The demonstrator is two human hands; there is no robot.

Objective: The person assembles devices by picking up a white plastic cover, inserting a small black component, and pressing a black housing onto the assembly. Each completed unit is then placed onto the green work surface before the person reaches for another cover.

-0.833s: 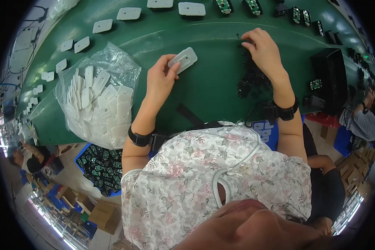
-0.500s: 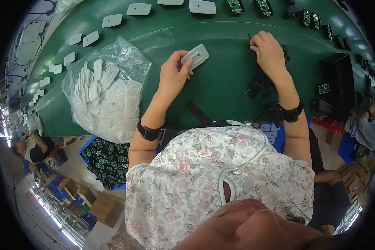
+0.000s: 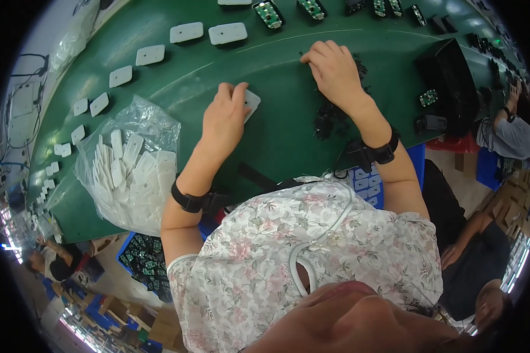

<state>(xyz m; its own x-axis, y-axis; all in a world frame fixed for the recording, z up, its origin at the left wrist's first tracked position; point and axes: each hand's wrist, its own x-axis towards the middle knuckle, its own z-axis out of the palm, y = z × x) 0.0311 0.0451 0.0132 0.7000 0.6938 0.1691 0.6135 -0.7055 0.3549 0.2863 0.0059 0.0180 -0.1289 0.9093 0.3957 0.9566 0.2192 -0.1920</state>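
Our left hand (image 3: 222, 120) had rolled knuckles-up since the earlier frame, partly hiding the white cover (image 3: 252, 105) at its right, whether gripped we couldn't tell, while farther off our right hand (image 3: 308, 59) bunched its fingertips beside loose black parts (image 3: 330, 119), anything pinched indiscernible.

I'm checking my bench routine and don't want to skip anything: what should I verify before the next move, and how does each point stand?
1. Left hand at the white plate: ok.
2. Plate's whole upper face visible: not ok, the left hand covers much of it.
3. Small part between the right hand's fingertips: cannot tell.
4. Loose small black parts near the right hand: ok, on the green table.
5. Clear bag with more white plates, to the left hand's left: ok.
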